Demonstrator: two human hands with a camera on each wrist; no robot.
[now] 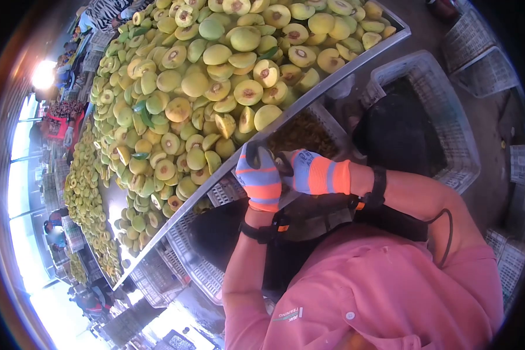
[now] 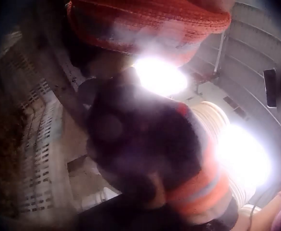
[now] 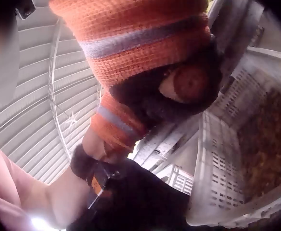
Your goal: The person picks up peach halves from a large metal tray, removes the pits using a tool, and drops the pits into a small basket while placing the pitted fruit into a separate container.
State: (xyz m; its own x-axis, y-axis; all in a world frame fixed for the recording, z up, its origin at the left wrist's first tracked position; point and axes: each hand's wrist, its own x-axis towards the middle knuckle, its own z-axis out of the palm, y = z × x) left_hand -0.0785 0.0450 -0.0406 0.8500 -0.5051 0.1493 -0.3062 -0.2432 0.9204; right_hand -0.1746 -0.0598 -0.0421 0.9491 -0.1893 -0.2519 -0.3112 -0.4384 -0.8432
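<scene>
Both hands wear knitted gloves with dark palms and orange-and-grey striped cuffs, and they meet just in front of the table's edge. My left hand (image 1: pixel 259 175) grips a peach half (image 3: pixel 191 83), whose round brown cut face shows among dark glove fingers in the right wrist view. Close against it is my right hand (image 1: pixel 315 171), fingers bent toward the left one. The left wrist view shows that right hand (image 2: pixel 145 130) as a dark, blurred, rounded shape; I cannot tell what it holds. In the head view, the gloves hide the peach half.
A metal-edged table (image 1: pixel 332 76) heaped with halved yellow-green peaches spreads ahead. Below the hands, a white crate (image 3: pixel 217 159) holds brown bits. Another large crate (image 1: pixel 458 131) stands at right, with stacked crates (image 1: pixel 484 67) beyond. Other people work along the table's far left side.
</scene>
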